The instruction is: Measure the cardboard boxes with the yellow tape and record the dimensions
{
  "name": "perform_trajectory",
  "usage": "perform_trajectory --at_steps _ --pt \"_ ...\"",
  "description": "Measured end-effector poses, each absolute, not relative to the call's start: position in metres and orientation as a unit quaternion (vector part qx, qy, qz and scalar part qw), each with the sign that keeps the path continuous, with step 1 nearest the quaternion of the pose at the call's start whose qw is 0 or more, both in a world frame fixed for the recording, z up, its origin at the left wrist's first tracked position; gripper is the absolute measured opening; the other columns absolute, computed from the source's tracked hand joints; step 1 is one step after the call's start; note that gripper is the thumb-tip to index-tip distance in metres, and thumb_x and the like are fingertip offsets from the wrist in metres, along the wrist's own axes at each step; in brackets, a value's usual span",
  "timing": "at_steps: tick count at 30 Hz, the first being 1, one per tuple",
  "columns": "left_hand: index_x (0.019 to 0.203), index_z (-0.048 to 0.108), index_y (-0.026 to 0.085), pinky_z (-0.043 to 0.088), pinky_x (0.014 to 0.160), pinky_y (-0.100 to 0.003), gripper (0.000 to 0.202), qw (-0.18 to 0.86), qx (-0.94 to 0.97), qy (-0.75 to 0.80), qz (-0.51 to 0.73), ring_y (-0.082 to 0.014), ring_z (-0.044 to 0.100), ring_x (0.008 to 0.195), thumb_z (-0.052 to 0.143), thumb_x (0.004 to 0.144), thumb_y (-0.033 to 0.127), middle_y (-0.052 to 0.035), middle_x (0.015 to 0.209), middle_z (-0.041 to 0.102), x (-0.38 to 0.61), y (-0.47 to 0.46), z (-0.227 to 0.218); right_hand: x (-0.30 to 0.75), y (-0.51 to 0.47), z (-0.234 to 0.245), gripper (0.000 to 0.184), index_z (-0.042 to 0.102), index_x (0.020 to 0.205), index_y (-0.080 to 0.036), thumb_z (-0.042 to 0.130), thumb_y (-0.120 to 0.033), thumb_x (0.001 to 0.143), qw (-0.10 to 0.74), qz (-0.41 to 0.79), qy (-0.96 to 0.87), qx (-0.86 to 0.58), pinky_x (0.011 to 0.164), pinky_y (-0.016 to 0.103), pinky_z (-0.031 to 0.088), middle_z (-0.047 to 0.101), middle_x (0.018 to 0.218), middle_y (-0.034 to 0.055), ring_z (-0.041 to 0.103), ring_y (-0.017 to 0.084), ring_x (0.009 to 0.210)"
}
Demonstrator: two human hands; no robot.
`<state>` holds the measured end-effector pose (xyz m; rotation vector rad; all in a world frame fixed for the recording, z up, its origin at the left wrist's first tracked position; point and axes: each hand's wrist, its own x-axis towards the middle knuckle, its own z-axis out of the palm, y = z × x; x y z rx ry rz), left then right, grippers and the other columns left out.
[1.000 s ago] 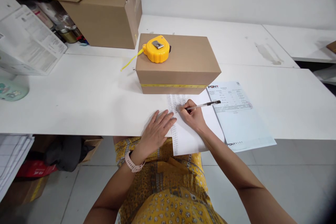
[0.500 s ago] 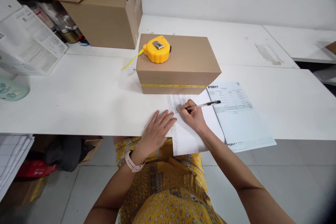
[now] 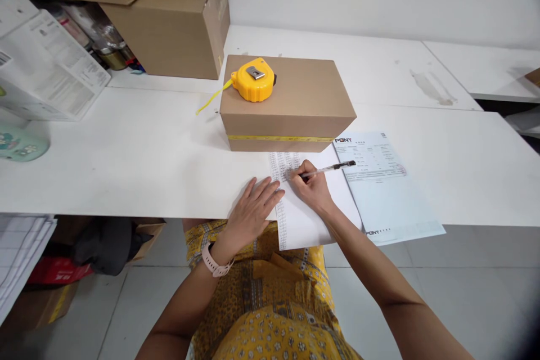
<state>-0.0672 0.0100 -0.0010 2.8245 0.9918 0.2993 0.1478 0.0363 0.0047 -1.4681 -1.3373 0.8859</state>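
Observation:
My right hand (image 3: 313,189) is closed round a pen (image 3: 331,168), its tip resting on a white sheet with printed columns (image 3: 297,219) at the table's near edge. My left hand (image 3: 252,212) lies flat with fingers spread, pressing on the sheet's left border. Just beyond the sheet stands a closed brown cardboard box (image 3: 288,102) with a yellow tape measure (image 3: 253,79) on top; its yellow blade runs off the box's left side and along the box's front face. A pale blue printed form (image 3: 386,185) lies to the right of the white sheet.
The white table (image 3: 126,152) carries stacked cardboard boxes (image 3: 169,28) at the back left, a white printed carton (image 3: 46,73) and a mint-green container (image 3: 19,143) at far left. Under the table sit a dark bag (image 3: 105,242) and a red item. Another white table (image 3: 485,67) stands right.
Almost nothing differs; the pen hand has shifted very slightly on the sheet and the view has drifted a little.

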Motion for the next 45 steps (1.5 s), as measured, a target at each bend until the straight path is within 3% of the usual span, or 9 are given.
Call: perform_trajectory --at_steps 11,15,20,23,26,29,33,39,45 --pt "0.150 0.044 0.021 0.023 0.131 -0.056 0.057 0.080 0.932 0.338 0.102 -0.0307 0.034 0.156 0.064 0.097 0.025 -0.0105 0.162 0.047 -0.067 0.011 -0.001 0.165 0.028 0.002 0.024 0.050 0.077 -0.024 0.062 -0.040 0.091 0.495 0.250 -0.536 -0.636 0.057 0.028 0.035 0.051 0.067 -0.0038 0.044 0.014 0.061" --pt "0.150 0.046 0.022 0.021 0.132 -0.055 0.058 0.088 0.931 0.340 0.104 -0.0298 0.034 0.156 0.065 0.095 0.022 -0.0099 0.162 0.048 -0.066 0.011 -0.004 0.208 0.017 0.001 0.015 0.063 0.102 -0.024 0.051 -0.032 0.099 0.388 0.073 -0.611 -0.686 0.073 0.035 0.045 0.066 0.095 0.0066 0.057 0.023 0.086" --pt "0.148 0.048 0.022 0.022 0.131 -0.060 0.068 0.142 0.928 0.329 0.102 -0.0336 0.033 0.157 0.076 0.086 0.021 -0.0119 0.164 0.045 -0.071 0.016 -0.002 0.250 0.015 -0.013 0.042 0.069 0.119 -0.021 0.039 -0.007 0.093 0.221 -0.081 -0.673 -0.701 0.083 0.041 0.046 0.064 0.110 0.0141 0.054 0.029 0.101" --pt "0.141 0.055 0.024 0.038 0.123 -0.057 0.059 0.224 0.919 0.299 0.129 -0.0331 0.050 0.146 0.078 0.087 0.029 -0.0113 0.155 0.057 -0.082 0.024 0.023 0.252 0.016 -0.019 0.047 0.070 0.121 -0.020 0.039 -0.002 0.091 0.194 -0.098 -0.673 -0.707 0.084 0.040 0.046 0.064 0.109 0.0141 0.053 0.029 0.097" --pt "0.133 0.059 0.026 0.052 0.111 -0.046 0.035 0.234 0.862 0.342 0.293 -0.0240 0.067 0.125 0.065 0.099 0.032 -0.0068 0.135 0.070 -0.088 0.040 0.069 0.250 0.017 -0.021 0.053 0.069 0.125 -0.020 0.037 0.001 0.089 0.198 -0.099 -0.667 -0.712 0.084 0.039 0.045 0.064 0.109 0.0141 0.052 0.028 0.095" --pt "0.129 0.060 0.026 0.043 0.119 -0.051 0.035 0.107 0.787 0.401 0.455 -0.0286 0.056 0.138 0.069 0.096 0.032 -0.0079 0.141 0.064 -0.081 0.075 0.113 0.250 0.017 -0.022 0.052 0.068 0.127 -0.019 0.037 0.000 0.089 0.205 -0.100 -0.663 -0.713 0.085 0.040 0.044 0.064 0.109 0.0146 0.051 0.029 0.096" --pt "0.139 0.053 0.027 0.028 0.126 -0.057 0.065 0.072 0.776 0.426 0.459 -0.0365 0.031 0.155 0.084 0.082 0.029 -0.0116 0.163 0.039 -0.058 0.142 0.138 0.251 0.017 -0.023 0.050 0.069 0.124 -0.019 0.038 -0.002 0.089 0.211 -0.104 -0.666 -0.708 0.084 0.041 0.044 0.064 0.107 0.0145 0.052 0.029 0.095" --pt "0.127 0.060 0.022 0.040 0.117 -0.055 0.061 0.134 0.748 0.494 0.423 -0.0373 0.055 0.132 0.087 0.072 0.025 -0.0137 0.133 0.064 -0.036 0.200 0.128 0.251 0.019 -0.025 0.046 0.069 0.120 -0.018 0.040 -0.003 0.089 0.226 -0.116 -0.667 -0.701 0.083 0.041 0.045 0.066 0.105 0.0148 0.053 0.029 0.094" --pt "0.128 0.056 0.026 0.054 0.100 -0.045 0.058 0.235 0.727 0.427 0.484 -0.0292 0.065 0.116 0.084 0.078 0.037 -0.0095 0.124 0.065 -0.044 0.145 0.125 0.244 0.013 -0.012 0.038 0.069 0.119 -0.019 0.040 -0.012 0.096 0.355 -0.118 -0.621 -0.689 0.085 0.044 0.047 0.067 0.107 0.0160 0.057 0.029 0.097"
